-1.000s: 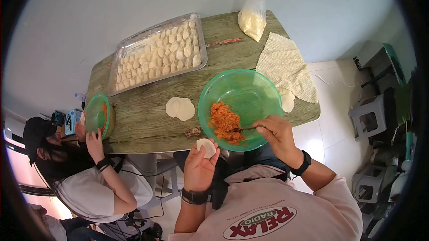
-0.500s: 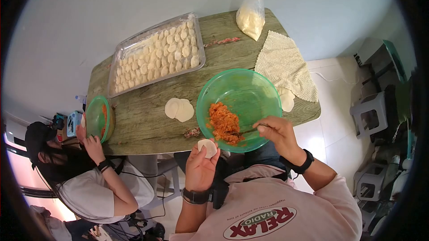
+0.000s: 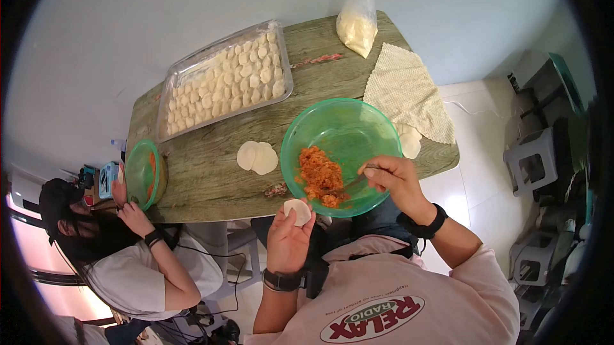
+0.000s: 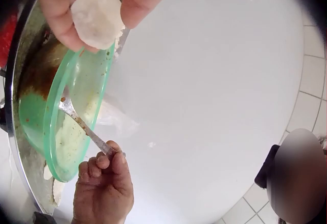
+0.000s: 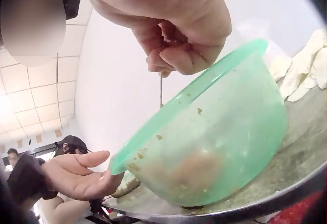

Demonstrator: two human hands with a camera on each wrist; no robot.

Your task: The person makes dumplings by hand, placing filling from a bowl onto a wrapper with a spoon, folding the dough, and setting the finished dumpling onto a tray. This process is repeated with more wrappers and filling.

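Note:
My left hand (image 3: 289,246) holds a round dumpling wrapper (image 3: 297,212) by its edges, just off the near left rim of a green plastic bowl (image 3: 364,124). In the left wrist view the wrapper (image 4: 99,17) lies flat across the fingers, thumb at its side. Over the bowl's near right side, my right hand (image 3: 400,184) pinches the handle of a metal spoon (image 4: 88,130). The spoon's head is down at the right edge of the orange minced filling (image 3: 320,171), which is heaped on the bowl's left side.
Several dumplings line a metal tray (image 3: 192,126) at the back left. Wrappers (image 3: 261,157) lie left of the bowl, others (image 3: 409,141) beside a cloth (image 3: 409,92). A plastic bag (image 3: 358,28) stands behind. At left, another person (image 3: 144,268) works at a second green bowl (image 3: 160,182).
My right hand has risen slightly, tilting the spoon more steeply and drawing its head rightward through the filling. My left hand keeps the wrapper in nearly the same place.

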